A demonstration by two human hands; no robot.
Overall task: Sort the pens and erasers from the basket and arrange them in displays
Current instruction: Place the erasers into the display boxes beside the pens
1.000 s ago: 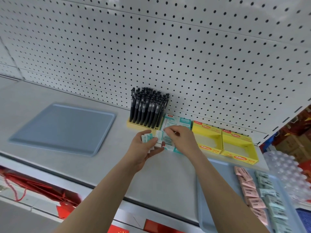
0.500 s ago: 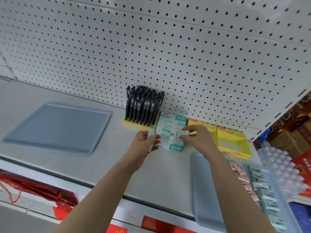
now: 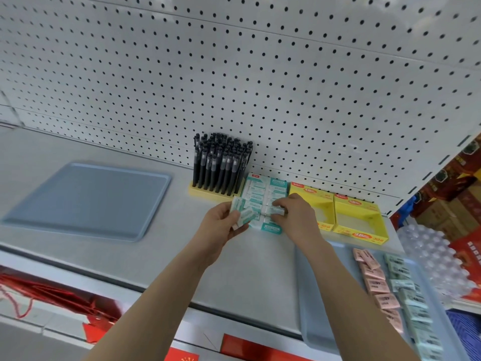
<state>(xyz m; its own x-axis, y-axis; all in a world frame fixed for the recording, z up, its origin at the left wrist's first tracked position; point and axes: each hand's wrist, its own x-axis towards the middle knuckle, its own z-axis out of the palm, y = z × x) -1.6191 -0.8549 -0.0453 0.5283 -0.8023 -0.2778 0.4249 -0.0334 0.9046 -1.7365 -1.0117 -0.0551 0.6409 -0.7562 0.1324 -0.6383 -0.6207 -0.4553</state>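
Observation:
A teal and white display box (image 3: 263, 190) of erasers sits on the shelf beside a yellow stand full of black pens (image 3: 222, 164). My left hand (image 3: 221, 227) grips a small stack of teal-wrapped erasers (image 3: 240, 210) at the box's front left corner. My right hand (image 3: 295, 217) pinches one eraser (image 3: 276, 210) over the front row of the box. Two yellow display boxes (image 3: 338, 207) stand to the right of it. A grey tray (image 3: 320, 295) at the lower right carries rows of pink erasers (image 3: 374, 280) and green erasers (image 3: 406, 287).
A second grey tray (image 3: 86, 201) lies flat on the left of the shelf. The white pegboard wall (image 3: 234, 74) rises behind the displays. Red packaging (image 3: 52, 295) shows below the shelf edge. Shrink-wrapped bottles (image 3: 432, 256) stand at the far right.
My right hand went out toward the yellow boxes, then came back over the teal box with one eraser pinched. My left hand stayed by the box's front corner holding its stack.

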